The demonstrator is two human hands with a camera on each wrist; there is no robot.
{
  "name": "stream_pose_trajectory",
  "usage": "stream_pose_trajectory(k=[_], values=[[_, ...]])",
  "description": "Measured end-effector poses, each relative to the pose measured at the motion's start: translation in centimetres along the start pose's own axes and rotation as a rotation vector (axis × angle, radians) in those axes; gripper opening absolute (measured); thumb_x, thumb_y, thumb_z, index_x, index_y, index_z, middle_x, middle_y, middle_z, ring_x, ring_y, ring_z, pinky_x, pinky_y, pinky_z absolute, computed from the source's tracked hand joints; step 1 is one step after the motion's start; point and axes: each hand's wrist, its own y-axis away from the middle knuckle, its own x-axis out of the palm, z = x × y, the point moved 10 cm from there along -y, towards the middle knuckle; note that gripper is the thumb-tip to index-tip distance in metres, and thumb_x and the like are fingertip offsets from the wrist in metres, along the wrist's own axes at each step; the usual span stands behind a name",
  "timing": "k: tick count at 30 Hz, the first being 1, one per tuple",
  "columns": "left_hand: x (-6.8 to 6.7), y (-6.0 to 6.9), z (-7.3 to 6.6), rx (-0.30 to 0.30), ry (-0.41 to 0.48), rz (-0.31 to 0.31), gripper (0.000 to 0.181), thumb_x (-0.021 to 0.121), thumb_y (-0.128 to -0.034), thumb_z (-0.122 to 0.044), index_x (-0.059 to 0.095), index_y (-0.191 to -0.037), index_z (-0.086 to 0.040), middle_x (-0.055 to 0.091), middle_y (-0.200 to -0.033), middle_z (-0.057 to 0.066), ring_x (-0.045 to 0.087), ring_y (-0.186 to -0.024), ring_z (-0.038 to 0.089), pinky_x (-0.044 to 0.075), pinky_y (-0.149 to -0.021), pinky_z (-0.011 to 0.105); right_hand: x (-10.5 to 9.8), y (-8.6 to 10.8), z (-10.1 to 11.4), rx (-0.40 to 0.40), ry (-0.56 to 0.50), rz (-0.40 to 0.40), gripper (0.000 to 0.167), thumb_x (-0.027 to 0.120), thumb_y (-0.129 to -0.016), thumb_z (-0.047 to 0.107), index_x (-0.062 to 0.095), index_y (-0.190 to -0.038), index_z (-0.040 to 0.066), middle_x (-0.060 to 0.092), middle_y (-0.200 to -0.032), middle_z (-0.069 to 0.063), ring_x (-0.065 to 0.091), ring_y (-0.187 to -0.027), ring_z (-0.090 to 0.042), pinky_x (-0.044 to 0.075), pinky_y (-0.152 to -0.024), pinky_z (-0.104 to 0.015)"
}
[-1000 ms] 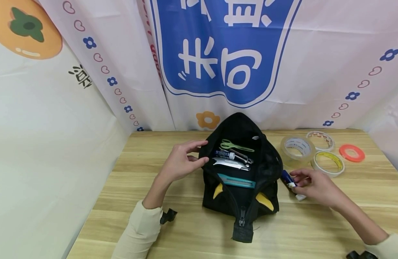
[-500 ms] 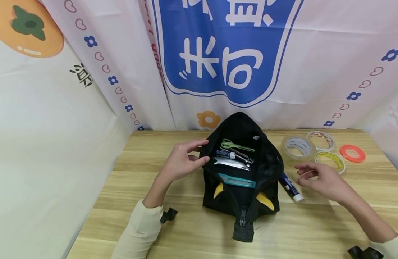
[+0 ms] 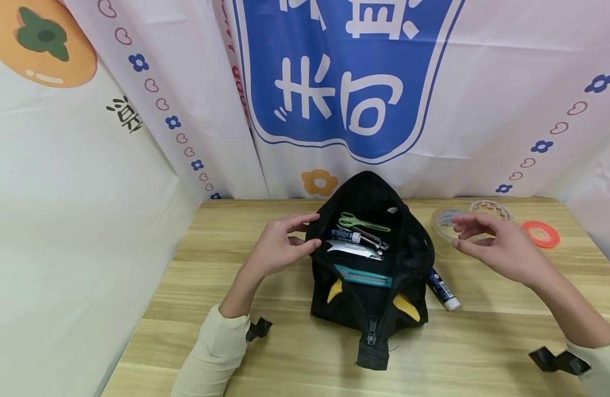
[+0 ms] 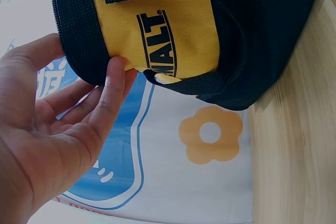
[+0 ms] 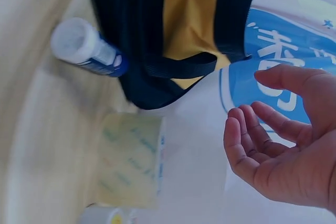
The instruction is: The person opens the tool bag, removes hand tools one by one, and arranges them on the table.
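Observation:
A black tool bag [image 3: 322,306] with yellow panels stands unzipped on the table. My left hand [image 3: 277,245] pinches its left rim between thumb and fingers, on the yellow side [image 4: 184,35] in the left wrist view. Inside lie green scissors [image 3: 364,223], a blue glue stick [image 3: 345,236], a silver folding knife [image 3: 354,250] and a teal utility knife [image 3: 364,277]. Another glue stick [image 3: 444,291], white-capped, lies against the bag's right side. My right hand [image 3: 508,251], loosely curved and holding nothing, hovers over the tape rolls. It partly covers a clear packing tape roll [image 3: 440,226].
A white tape roll [image 3: 505,210] and an orange-red tape ring [image 3: 540,234] lie at the back right of the wooden table [image 3: 185,309]. A printed curtain [image 3: 210,82] hangs behind the table's far edge.
My right hand let go of the glue stick beside the bag, then moved back and right, up over the tape rolls. The left hand stays on the bag's rim.

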Motion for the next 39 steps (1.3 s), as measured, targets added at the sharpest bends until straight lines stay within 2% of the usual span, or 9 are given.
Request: stream_pose_trajectory(k=[6, 14, 21, 23, 27, 30, 31, 39], values=[[0.0, 0.0, 0.0, 0.0, 0.001, 0.003, 0.051, 0.08, -0.0956, -0.008, 0.066, -0.145, -0.002, 0.068, -0.146, 0.017, 0.071, -0.124, 0.035, 0.068, -0.085, 0.027, -0.3, -1.6, 2.4, -0.043, 0.014, -0.009, 0.034, 0.079, -0.099, 0.016, 0.072, -0.13, 0.004, 0.076, -0.119, -0.016, 0.061, -0.095, 0.015, 0.054, -0.079, -0.001], [-0.1, 0.0, 0.2, -0.009, -0.009, -0.011, 0.05, 0.08, -0.0955, -0.008, 0.068, -0.143, -0.003, 0.069, -0.144, 0.016, 0.071, -0.124, 0.033, 0.067, -0.084, 0.025, 0.8, -3.3, 4.9, -0.059, -0.004, 0.013, 0.036, 0.079, -0.098, 0.015, 0.072, -0.133, 0.007, 0.076, -0.121, -0.012, 0.064, -0.099, 0.009, 0.053, -0.082, -0.002], [-0.1, 0.0, 0.3, -0.01, -0.007, -0.016, 0.049, 0.08, -0.0954, -0.008, 0.068, -0.143, -0.003, 0.069, -0.143, 0.016, 0.071, -0.124, 0.034, 0.067, -0.083, 0.024, 2.0, -4.6, 7.1, -0.096, -0.014, 0.079, 0.04, 0.078, -0.099, 0.02, 0.07, -0.137, 0.009, 0.074, -0.127, -0.012, 0.07, -0.112, -0.022, 0.055, -0.088, -0.006], [-0.1, 0.0, 0.2, -0.009, -0.007, -0.017, 0.05, 0.08, -0.0951, -0.008, 0.068, -0.143, -0.003, 0.069, -0.143, 0.016, 0.071, -0.123, 0.034, 0.067, -0.084, 0.025, 2.4, -5.0, 7.8, -0.112, -0.024, 0.098, 0.041, 0.077, -0.1, 0.019, 0.07, -0.138, 0.008, 0.074, -0.129, -0.014, 0.07, -0.114, -0.026, 0.055, -0.089, -0.008], [-0.2, 0.1, 0.1, -0.004, -0.004, -0.017, 0.05, 0.08, -0.0953, -0.008, 0.067, -0.144, -0.003, 0.069, -0.144, 0.017, 0.071, -0.123, 0.034, 0.067, -0.084, 0.025, 3.4, -5.8, 9.0, -0.149, -0.032, 0.128, 0.043, 0.077, -0.1, 0.018, 0.068, -0.14, 0.005, 0.073, -0.133, -0.017, 0.071, -0.117, -0.031, 0.064, -0.097, -0.028], [-0.3, 0.1, 0.1, -0.009, -0.003, -0.02, 0.049, 0.08, -0.0958, -0.008, 0.068, -0.143, -0.003, 0.069, -0.144, 0.016, 0.071, -0.124, 0.034, 0.067, -0.084, 0.025, 4.4, -6.3, 9.7, -0.166, -0.032, 0.161, 0.044, 0.077, -0.1, 0.017, 0.067, -0.142, 0.006, 0.072, -0.136, -0.016, 0.071, -0.119, -0.032, 0.064, -0.1, -0.05], [-0.3, 0.1, 0.2, -0.01, -0.003, -0.02, 0.049, 0.08, -0.0958, -0.008, 0.068, -0.143, -0.004, 0.069, -0.144, 0.016, 0.071, -0.124, 0.033, 0.067, -0.084, 0.025, 4.8, -6.5, 9.9, -0.174, -0.035, 0.176, 0.045, 0.077, -0.1, 0.016, 0.067, -0.142, 0.006, 0.072, -0.136, -0.016, 0.071, -0.119, -0.032, 0.064, -0.1, -0.053], [-0.3, 0.0, 0.4, -0.014, -0.002, -0.02, 0.048, 0.08, -0.0961, -0.009, 0.068, -0.143, -0.004, 0.07, -0.142, 0.016, 0.071, -0.123, 0.033, 0.067, -0.083, 0.024, 8.7, -7.9, 11.2, -0.222, -0.047, 0.304, 0.046, 0.077, -0.099, 0.012, 0.065, -0.143, 0.005, 0.071, -0.138, -0.014, 0.071, -0.122, -0.034, 0.064, -0.101, -0.048]])
